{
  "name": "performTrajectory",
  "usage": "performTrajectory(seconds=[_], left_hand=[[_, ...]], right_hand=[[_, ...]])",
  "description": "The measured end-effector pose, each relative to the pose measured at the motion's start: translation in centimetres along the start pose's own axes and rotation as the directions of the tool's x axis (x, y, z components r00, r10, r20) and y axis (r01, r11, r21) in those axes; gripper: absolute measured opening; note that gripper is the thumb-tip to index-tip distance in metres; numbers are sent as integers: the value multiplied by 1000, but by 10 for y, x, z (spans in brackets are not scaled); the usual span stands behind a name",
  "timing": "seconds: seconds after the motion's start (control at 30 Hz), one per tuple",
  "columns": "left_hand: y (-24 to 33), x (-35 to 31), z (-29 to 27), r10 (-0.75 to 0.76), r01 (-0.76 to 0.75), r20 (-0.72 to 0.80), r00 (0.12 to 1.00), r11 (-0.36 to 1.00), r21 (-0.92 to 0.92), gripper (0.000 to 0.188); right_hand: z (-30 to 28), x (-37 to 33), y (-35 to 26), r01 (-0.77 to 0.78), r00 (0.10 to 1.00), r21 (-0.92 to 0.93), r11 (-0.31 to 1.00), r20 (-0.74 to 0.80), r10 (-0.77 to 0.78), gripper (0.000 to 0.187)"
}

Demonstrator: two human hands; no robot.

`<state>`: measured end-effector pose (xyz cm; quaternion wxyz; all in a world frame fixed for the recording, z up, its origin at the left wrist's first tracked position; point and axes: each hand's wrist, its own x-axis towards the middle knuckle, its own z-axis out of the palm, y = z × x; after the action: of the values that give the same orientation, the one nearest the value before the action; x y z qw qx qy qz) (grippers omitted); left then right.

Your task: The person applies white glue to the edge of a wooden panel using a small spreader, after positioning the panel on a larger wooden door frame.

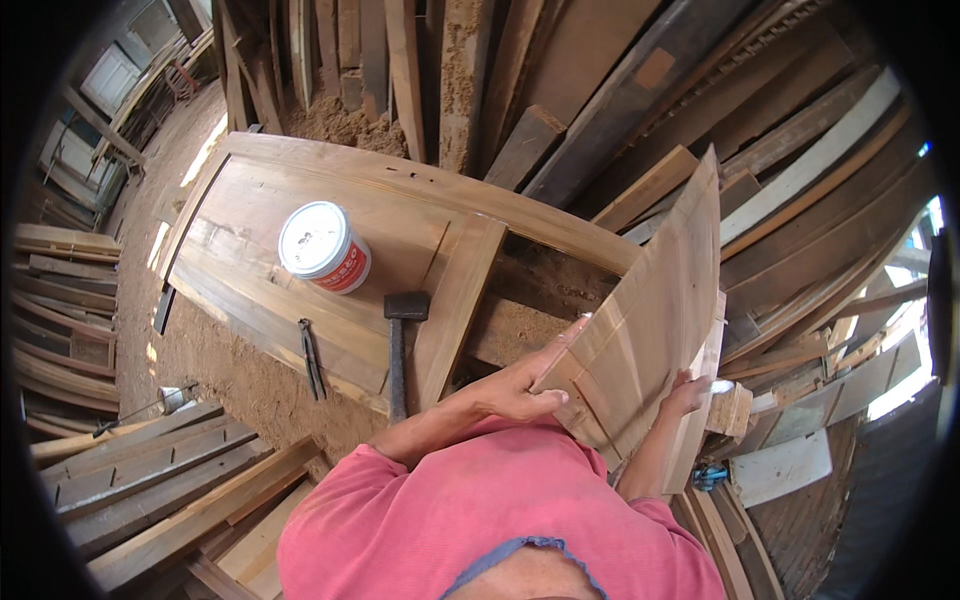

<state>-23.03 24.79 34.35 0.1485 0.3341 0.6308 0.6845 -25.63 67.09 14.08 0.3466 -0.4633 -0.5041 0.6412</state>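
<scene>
The panel (640, 330) stood tilted up between both hands, beside the open end of the frame (465, 300). The left hand (530, 390) gripped its left edge, thumb on the near face; the right hand (685, 393) was closed on the opposite edge, though how far its fingers wrapped round could not be told. Held only by its edges, so broad a board might have twisted or slid if one grip loosened. A swing to the left could have knocked over the tub (325, 248), upright on the frame. The hammer (397, 350) and pincers (312, 360) lay loose at the near edge, so a jolt might have sent either to the ground (250, 372)
</scene>
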Motion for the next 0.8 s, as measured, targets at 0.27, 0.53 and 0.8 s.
performTrajectory(seconds=[0.27,0.53,0.8], left_hand=[[-11,-19,-17,-154,151,-59,986,987,-60,93],[-36,-38,-27,-221,205,-123,967,970,-132,92],[-86,-61,-19,-289,256,-112,951,936,-240,82]], right_hand=[[213,-220,-211,616,237,67,785,934,-266,34],[359,-488,-141,750,-650,626,213,757,64,22],[429,-570,0,870,-452,365,331,858,243,44]])
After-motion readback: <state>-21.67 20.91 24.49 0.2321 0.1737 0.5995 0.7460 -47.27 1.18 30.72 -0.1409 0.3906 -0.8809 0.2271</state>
